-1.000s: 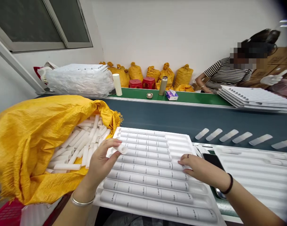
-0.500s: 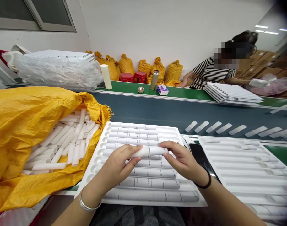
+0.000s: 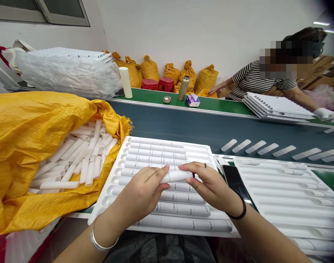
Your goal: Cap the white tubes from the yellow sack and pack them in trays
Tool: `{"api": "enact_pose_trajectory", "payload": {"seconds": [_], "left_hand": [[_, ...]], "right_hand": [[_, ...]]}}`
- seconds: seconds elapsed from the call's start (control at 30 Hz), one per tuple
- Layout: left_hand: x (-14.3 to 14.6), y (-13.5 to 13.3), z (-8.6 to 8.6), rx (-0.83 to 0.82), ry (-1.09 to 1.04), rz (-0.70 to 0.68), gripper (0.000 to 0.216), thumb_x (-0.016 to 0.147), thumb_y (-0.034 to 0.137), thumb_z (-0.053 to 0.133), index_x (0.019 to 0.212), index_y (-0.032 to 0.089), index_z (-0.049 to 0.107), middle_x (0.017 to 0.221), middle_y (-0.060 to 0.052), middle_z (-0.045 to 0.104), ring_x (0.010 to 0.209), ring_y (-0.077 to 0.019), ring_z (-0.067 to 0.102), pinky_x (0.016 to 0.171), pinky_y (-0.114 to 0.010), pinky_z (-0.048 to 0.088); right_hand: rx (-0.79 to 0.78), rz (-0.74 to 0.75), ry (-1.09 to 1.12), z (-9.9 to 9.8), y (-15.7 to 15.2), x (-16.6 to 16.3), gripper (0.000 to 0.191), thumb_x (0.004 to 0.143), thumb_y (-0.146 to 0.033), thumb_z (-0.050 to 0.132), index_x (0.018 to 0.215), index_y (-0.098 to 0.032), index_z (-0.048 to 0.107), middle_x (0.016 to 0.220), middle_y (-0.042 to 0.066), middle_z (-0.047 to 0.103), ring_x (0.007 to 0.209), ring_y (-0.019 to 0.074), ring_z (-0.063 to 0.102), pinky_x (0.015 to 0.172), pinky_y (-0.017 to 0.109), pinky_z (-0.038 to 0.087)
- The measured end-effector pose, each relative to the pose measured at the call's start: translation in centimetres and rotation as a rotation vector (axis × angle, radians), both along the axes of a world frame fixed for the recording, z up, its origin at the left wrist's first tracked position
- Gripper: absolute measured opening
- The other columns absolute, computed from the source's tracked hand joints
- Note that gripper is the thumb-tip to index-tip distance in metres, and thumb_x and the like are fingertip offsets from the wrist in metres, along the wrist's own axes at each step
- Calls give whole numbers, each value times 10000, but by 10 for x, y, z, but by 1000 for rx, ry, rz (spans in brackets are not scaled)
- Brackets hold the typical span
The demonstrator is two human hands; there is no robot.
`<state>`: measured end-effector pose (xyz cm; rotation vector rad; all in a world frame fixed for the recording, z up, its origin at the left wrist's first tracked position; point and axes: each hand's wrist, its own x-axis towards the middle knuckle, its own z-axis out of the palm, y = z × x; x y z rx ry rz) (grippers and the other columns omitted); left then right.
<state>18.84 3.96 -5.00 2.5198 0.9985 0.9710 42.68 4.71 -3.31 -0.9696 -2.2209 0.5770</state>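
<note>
Over the tray, my left hand (image 3: 146,188) and my right hand (image 3: 211,184) each grip one end of a short white tube (image 3: 180,176). The left thumb and fingers close around its left end, and the right fingers pinch the other end, where a dark red spot shows. Beneath them lies a white moulded tray (image 3: 119,164) with long grooves. Printed white tubes (image 3: 180,222) fill most of its rows, partly hidden by my hands and forearms.
An open yellow sack (image 3: 41,117) of loose white tubes (image 3: 73,155) lies left. A phone (image 3: 235,182) and a second tray (image 3: 268,193) are right. Several tubes (image 3: 255,147) rest on the dark belt (image 3: 167,122). Across it, a person (image 3: 251,78) reaches past stacked trays (image 3: 279,106).
My hands have drawn slightly closer together on the tube, covering more of it. Across the belt, the person's white-gloved hand has moved right and down toward the belt. My view has shifted slightly.
</note>
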Motion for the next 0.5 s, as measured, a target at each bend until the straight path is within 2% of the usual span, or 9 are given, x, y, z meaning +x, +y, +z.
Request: {"api": "enact_pose_trajectory", "payload": {"seconds": [0.1, 0.17, 0.3, 0.33, 0.37, 0.4, 0.47, 0.5], "left_hand": [[3, -4, 1, -29, -18, 21, 679, 921, 197, 467, 1494, 197, 103, 919, -75, 640, 836, -195, 608, 731, -315, 521], [7, -9, 1, -55, -11, 23, 718, 929, 216, 447, 1501, 213, 13, 918, -76, 647, 837, -203, 623, 728, -321, 530], [9, -12, -9, -156, 42, -19, 768, 925, 284, 461, 1495, 245, -52, 1003, -90, 659, 897, -220, 641, 765, -352, 545], [4, -9, -13, -167, 66, 12, 793, 913, 328, 484, 1495, 239, -46, 1096, -115, 639, 987, -239, 624, 812, -376, 538], [-5, -2, -17, -165, 94, 76, 806, 899, 374, 502, 1498, 229, -18, 1209, -142, 592, 1097, -264, 580, 876, -408, 516], [-17, 6, -21, -157, 123, 172, 803, 886, 417, 511, 1499, 211, 35, 1312, -164, 521, 1200, -292, 511, 948, -444, 473], [-50, 28, -27, -129, 177, 415, 731, 885, 468, 477, 1473, 149, 182, 1419, -190, 401, 1309, -340, 383, 1046, -508, 363], [-68, 40, -28, -129, 192, 548, 696, 889, 482, 451, 1440, 103, 258, 1405, -208, 403, 1306, -362, 374, 1059, -531, 328]], "right_hand": [[36, 36, 58, -3, -6, -4, 291, 951, -241, 450, 1236, -226, 504, 1061, 85, 646, 962, 183, 610, 828, 323, 508], [57, 64, 68, -6, -12, -9, 304, 951, -239, 451, 1251, -218, 490, 1031, 87, 644, 941, 180, 608, 816, 319, 510], [184, 38, -190, -17, -1, -6, 257, 910, -312, 535, 1124, -184, 596, 933, 104, 640, 861, 206, 591, 769, 340, 500], [209, -34, -261, -21, 11, 2, 250, 893, -349, 554, 1056, -177, 632, 895, 108, 638, 841, 217, 585, 766, 353, 491], [196, -172, -317, -25, 25, 14, 256, 879, -383, 565, 1002, -176, 653, 874, 108, 635, 839, 226, 581, 774, 358, 481], [154, -345, -353, -29, 42, 29, 278, 868, -413, 565, 972, -174, 661, 855, 106, 634, 843, 233, 581, 784, 359, 471], [-49, -823, -412, -38, 79, 65, 308, 881, -416, 525, 1029, -172, 641, 927, 104, 638, 919, 236, 581, 819, 337, 453], [-115, -943, -428, -43, 95, 83, 331, 907, -384, 473, 1071, -138, 620, 926, 119, 640, 910, 244, 588, 795, 344, 454]]}}
